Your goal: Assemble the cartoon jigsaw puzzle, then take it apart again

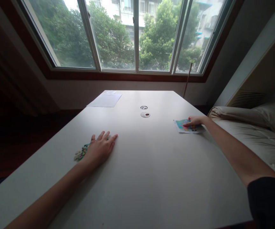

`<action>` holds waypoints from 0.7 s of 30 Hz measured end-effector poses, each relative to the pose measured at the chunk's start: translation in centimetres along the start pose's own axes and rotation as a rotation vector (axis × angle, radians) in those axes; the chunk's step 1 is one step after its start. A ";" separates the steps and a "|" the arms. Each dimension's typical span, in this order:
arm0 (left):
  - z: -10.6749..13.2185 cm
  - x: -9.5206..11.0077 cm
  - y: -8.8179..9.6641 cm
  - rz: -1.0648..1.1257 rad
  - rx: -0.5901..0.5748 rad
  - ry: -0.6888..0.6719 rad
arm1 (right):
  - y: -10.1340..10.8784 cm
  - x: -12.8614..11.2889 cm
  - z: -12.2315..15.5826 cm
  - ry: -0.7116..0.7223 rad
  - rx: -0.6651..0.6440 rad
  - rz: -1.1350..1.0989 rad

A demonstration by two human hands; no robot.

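Observation:
My left hand (pixel 101 148) lies flat on the white table (pixel 147 171), fingers stretched out and slightly apart. It rests over the right end of a small heap of colourful puzzle pieces (pixel 80 154), which shows at its left side. Near the table's right edge, my right hand (pixel 194 121) reaches out and presses its curled fingers on a colourful printed card (pixel 189 127). The card lies flat on the table. Part of the card is hidden under the fingers.
A white sheet of paper (pixel 105 99) lies at the far left of the table. Two round cable holes (pixel 145 111) sit near the far middle. A bed with pale bedding (pixel 254 127) stands close on the right. A wide window (pixel 128 35) faces the table.

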State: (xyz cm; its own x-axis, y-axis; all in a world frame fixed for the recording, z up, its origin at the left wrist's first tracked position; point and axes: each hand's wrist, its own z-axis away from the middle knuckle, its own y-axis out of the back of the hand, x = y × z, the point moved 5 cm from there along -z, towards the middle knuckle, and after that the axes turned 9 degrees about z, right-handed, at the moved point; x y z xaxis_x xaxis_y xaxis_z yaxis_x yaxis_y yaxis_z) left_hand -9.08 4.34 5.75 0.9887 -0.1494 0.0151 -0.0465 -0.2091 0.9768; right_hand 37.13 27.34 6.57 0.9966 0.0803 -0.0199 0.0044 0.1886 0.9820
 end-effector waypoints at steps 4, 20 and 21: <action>0.7 -0.5 1.1 0.051 0.022 0.037 | 0.8 -5.8 0.0 0.079 -0.147 -0.046; -1.5 -1.3 6.7 1.043 0.284 0.242 | 4.4 -34.1 9.5 0.804 -0.268 -0.794; -1.7 -1.6 7.0 1.109 0.304 0.261 | 4.5 -34.6 9.7 0.811 -0.287 -0.818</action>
State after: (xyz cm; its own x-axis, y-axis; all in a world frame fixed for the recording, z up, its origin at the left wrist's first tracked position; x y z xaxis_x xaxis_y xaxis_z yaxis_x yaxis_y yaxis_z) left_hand -10.74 4.74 12.98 0.3837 -0.1991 0.9018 -0.8960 -0.3165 0.3114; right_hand 3.49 15.88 13.54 0.3622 0.4112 -0.8365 0.4939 0.6764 0.5464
